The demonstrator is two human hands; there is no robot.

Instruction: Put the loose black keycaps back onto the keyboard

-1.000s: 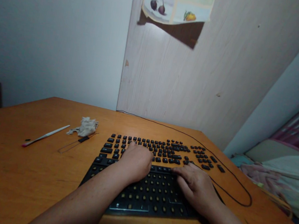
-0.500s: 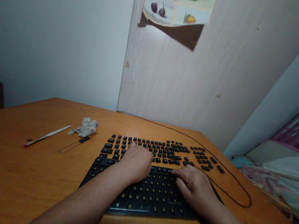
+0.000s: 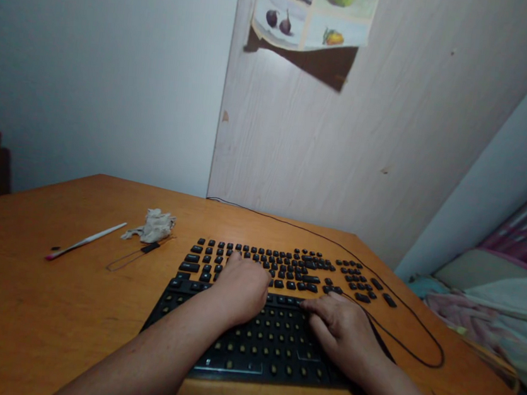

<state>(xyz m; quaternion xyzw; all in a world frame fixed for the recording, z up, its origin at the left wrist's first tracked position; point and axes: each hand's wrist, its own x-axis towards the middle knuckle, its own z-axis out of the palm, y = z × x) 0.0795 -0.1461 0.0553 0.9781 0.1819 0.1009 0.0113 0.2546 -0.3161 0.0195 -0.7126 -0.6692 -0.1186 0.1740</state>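
Scanning left to right: a thin white brush (image 3: 84, 241) with a pink tip lay on the bench (image 3: 17, 309), well left of the left hand (image 3: 239, 286). Nearer to that hand sat a wire puller (image 3: 135, 256) and a crumpled tissue (image 3: 155, 226), the two touching or nearly so.

The left hand was curled, knuckles up, at the far edge of the keyboard (image 3: 269, 350). Its fingertips were hidden among the nearest loose keycaps (image 3: 284, 266), so I couldn't tell whether it pinched one.

The keyboard lay under both hands, most sockets bare with pale domes showing. The keycaps sat in neat rows on the bench just beyond both hands.

The right hand (image 3: 343, 330) rested palm down on the right part of the board. Its fingers were loosely extended toward the left hand and gripped nothing visible.

A cable (image 3: 419, 332) looped just right of the right hand, and a bed (image 3: 494, 300) stood further right.

Progress, as I judged it:
- Cap removal was essentially done.
- The board's far row looked darker and was possibly capped, unclear.
- Nearly every socket was unfilled.
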